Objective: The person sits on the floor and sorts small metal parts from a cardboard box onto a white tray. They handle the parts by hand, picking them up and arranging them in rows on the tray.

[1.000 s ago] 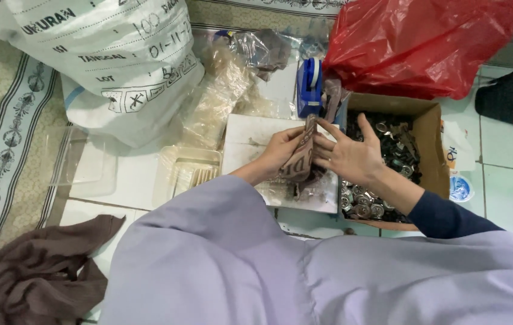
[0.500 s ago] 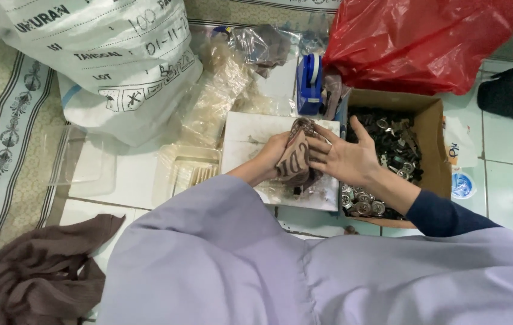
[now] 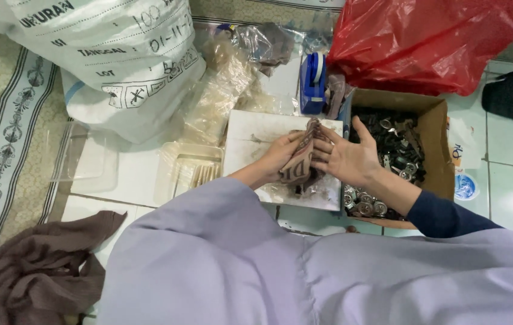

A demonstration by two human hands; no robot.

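My left hand (image 3: 282, 157) grips a crumpled brown printed cloth (image 3: 302, 160) over a stained white board (image 3: 255, 139). My right hand (image 3: 348, 157) presses flat against the cloth's right side, fingers spread. Whatever lies inside the cloth is hidden. Just right of my hands stands a cardboard box (image 3: 435, 138) filled with small round metal parts (image 3: 396, 150).
A large white printed sack (image 3: 106, 54) lies at the back left and a red plastic bag (image 3: 425, 42) at the back right. Between them sit clear plastic bags (image 3: 226, 84) and a blue tape dispenser (image 3: 313, 82). Clear trays (image 3: 185, 168) rest left of the board; a brown cloth (image 3: 34, 271) lies near left.
My right hand has lowered from above the cloth to lie against its side. The cloth has turned a little between my hands.
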